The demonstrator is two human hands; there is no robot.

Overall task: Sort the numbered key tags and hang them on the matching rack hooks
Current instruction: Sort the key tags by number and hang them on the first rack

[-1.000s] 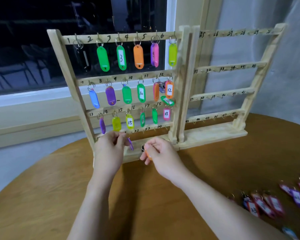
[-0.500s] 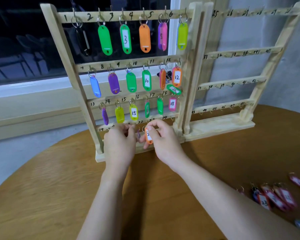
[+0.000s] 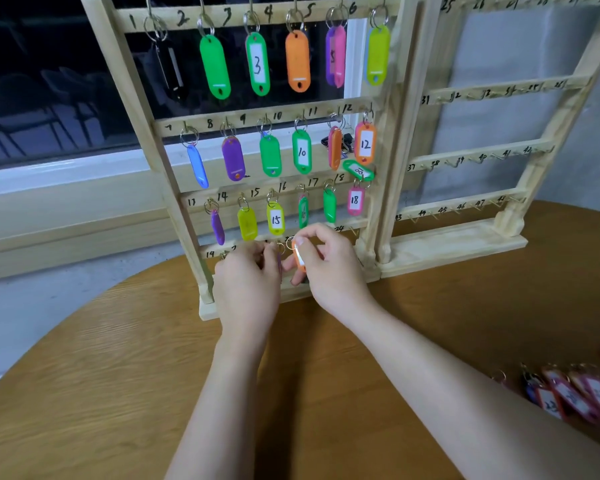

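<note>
orange key tag (image 3: 299, 258) pinched by right hand (image 3: 329, 268) fingers at rack (image 3: 378, 216) bottom row, left hand (image 3: 246, 285) fingers closed on purple tag (image 3: 279, 261)

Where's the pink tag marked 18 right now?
In the head view, the pink 18 tag hangs at the right end of the left rack's third row, just above the right hand and beside a green tag.

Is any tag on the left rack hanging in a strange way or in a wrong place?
Yes. One green tag lies almost sideways between the 12 row and the 18 row, beside the orange 12 tag, while the others hang straight down. Its number is not readable.
</note>
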